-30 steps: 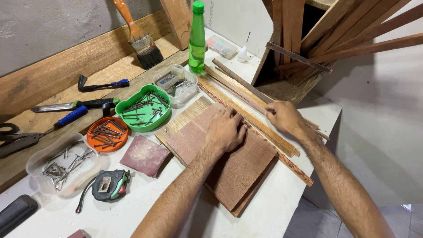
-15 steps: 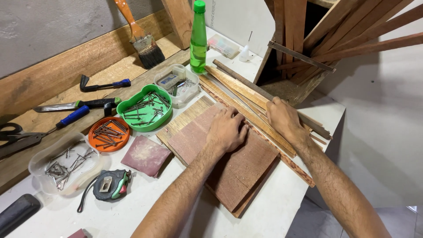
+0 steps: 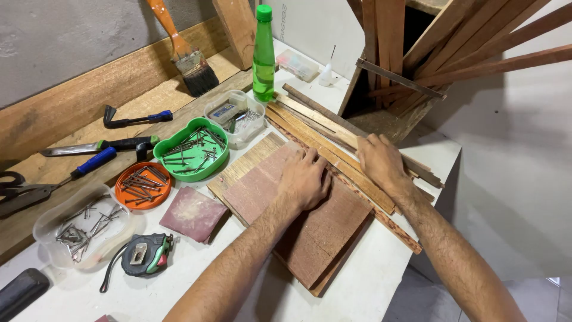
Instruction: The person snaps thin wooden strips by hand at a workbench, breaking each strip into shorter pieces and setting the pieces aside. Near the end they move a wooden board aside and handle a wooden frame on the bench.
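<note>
Reddish-brown flat wooden boards (image 3: pixel 310 229) stacked on white surface (image 3: pixel 381 286), pinned under flat left hand (image 3: pixel 307 179). Right hand (image 3: pixel 381 164) shifted slightly along long thin wooden strips (image 3: pixel 333 158) beside stack, fingers spread, pressing, not gripping. Boards unmoved; alignment seems ongoing.

Right hand (image 3: pixel 381 164) is sliding along the bundle of thin wooden strips (image 3: pixel 333 152), now lying a little further toward the green bottle end than a second ago, palm flat and fingers spread over the strips. Left hand (image 3: pixel 305 179) is settling slightly lower on the reddish board (image 3: pixel 310 232), fingers curled at its upper edge beside the strips. The view itself is drifting slightly.
</note>
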